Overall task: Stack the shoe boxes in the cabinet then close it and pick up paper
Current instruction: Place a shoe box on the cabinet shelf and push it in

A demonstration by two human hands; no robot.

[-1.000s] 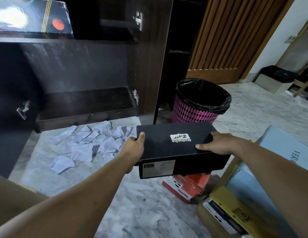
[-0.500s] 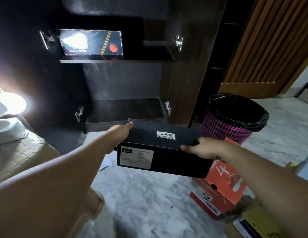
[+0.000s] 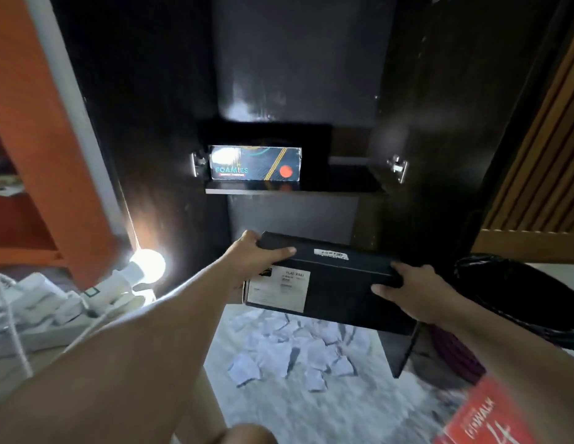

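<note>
I hold a black shoe box (image 3: 337, 283) with a white label in front of the dark open cabinet (image 3: 295, 91). My left hand (image 3: 250, 254) grips its left end, thumb over the lid. My right hand (image 3: 410, 290) grips its right end. The box hangs in the air below the cabinet's upper shelf (image 3: 343, 187), where a dark shoe box marked FOAMIES (image 3: 253, 163) stands at the left. Several torn white paper pieces (image 3: 295, 347) lie on the marble floor beneath the held box.
A black-lined bin (image 3: 519, 296) stands at the right, a red shoe box (image 3: 490, 415) at the bottom right. A lit bulb (image 3: 148, 267) and white power strips (image 3: 39, 302) are at the left. The open cabinet door (image 3: 439, 139) and a wooden door (image 3: 542, 155) are at the right.
Both hands have carried the black box up and toward the cabinet. The view has risen, so the upper shelf now sits at mid-frame and the paper pieces show under the box.
</note>
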